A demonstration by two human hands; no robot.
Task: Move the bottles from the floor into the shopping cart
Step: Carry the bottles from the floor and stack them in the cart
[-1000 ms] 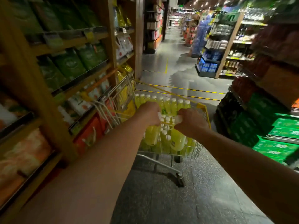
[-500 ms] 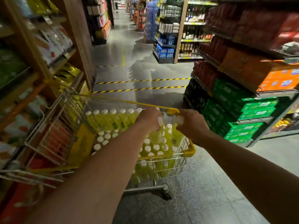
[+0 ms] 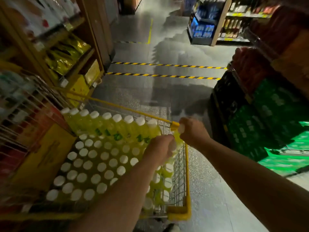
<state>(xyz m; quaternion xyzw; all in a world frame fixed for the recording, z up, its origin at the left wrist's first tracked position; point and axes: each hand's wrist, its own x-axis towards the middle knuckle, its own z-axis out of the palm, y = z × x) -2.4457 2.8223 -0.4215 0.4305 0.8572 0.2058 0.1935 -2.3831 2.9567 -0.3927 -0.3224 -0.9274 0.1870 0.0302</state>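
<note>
Bottles (image 3: pixel 102 166), yellow with white caps, stand packed in the cart (image 3: pixel 187 174), with a raised row at its far end. Left grip (image 3: pixel 159 148) and right grip (image 3: pixel 192 133) each clench one bottle near the cart's far right corner. Shelves (image 3: pixel 63 52) stand left, green crates (image 3: pixel 267 118) right.

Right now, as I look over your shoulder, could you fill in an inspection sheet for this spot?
Surface: grey speckled floor, dim and glossy.
Job's things: shopping cart packed with white-capped yellow-green bottles; none seen on the floor.
Clutter: yellow carton left of the bottles.
Hands: left hand and right hand each grip a bottle at the cart's right edge.
Cables: nothing seen.
Surroundings: stocked shelves on the left, green crates on the right, striped floor tape ahead.
</note>
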